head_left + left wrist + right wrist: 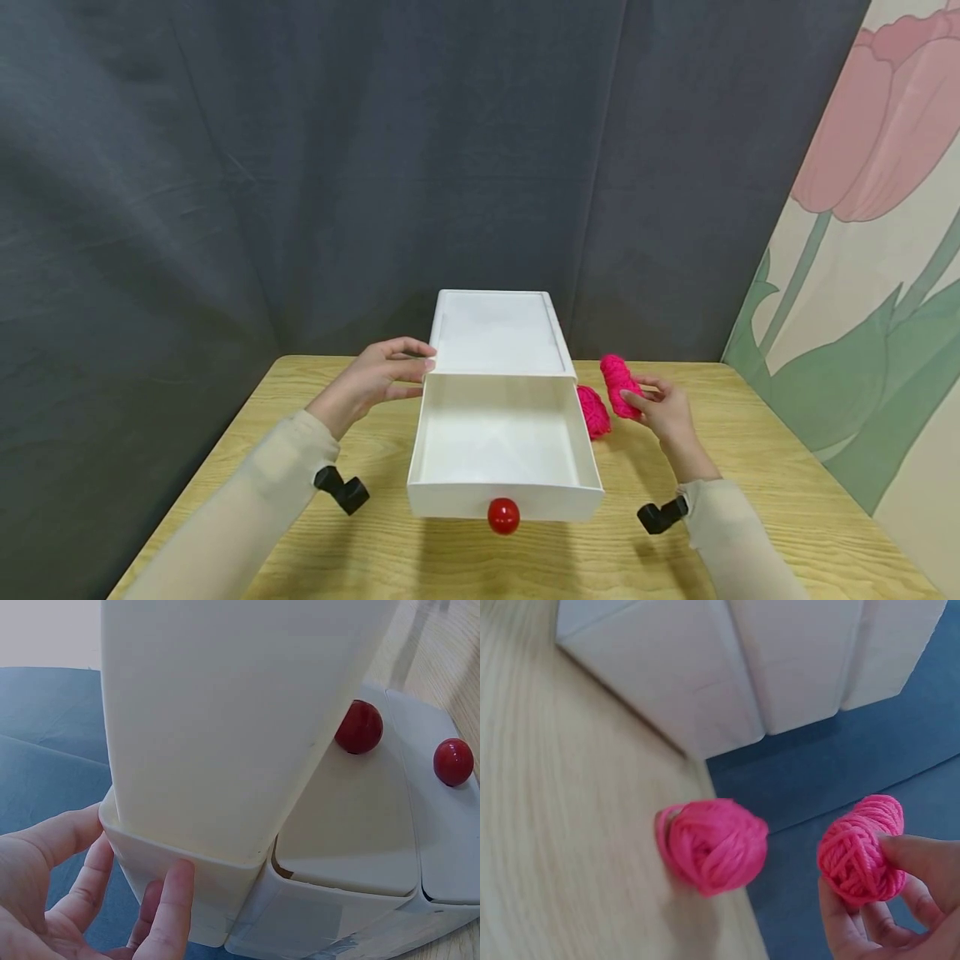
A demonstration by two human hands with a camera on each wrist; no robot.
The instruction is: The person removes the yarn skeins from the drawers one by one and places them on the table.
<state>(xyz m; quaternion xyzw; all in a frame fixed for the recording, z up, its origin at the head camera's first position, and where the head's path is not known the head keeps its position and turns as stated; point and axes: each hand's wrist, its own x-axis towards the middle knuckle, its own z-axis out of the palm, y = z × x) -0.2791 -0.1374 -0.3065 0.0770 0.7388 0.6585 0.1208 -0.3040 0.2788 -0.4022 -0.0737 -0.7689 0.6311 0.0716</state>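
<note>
A white drawer cabinet (495, 332) stands on the table. Its top drawer (504, 500) is pulled out toward me, with a round red knob on the front. My left hand (378, 375) is at the cabinet's left side, fingertips touching the wall near the front edge; in the left wrist view those fingers (172, 907) lie along the casing. Off the cabinet's right side, my right hand (667, 410) pinches a bright pink skein of yarn (618, 385) between thumb and fingers, raised above the table. A second pink yarn ball (716, 846) lies on the table beside the cabinet, partly hidden in the head view.
Below the pulled-out drawer are two more drawers, both closed, with red knobs (454, 762). The wooden table (720, 433) ends at a dark curtain (375, 167) behind. A wall painted with tulips (870, 333) rises at the right.
</note>
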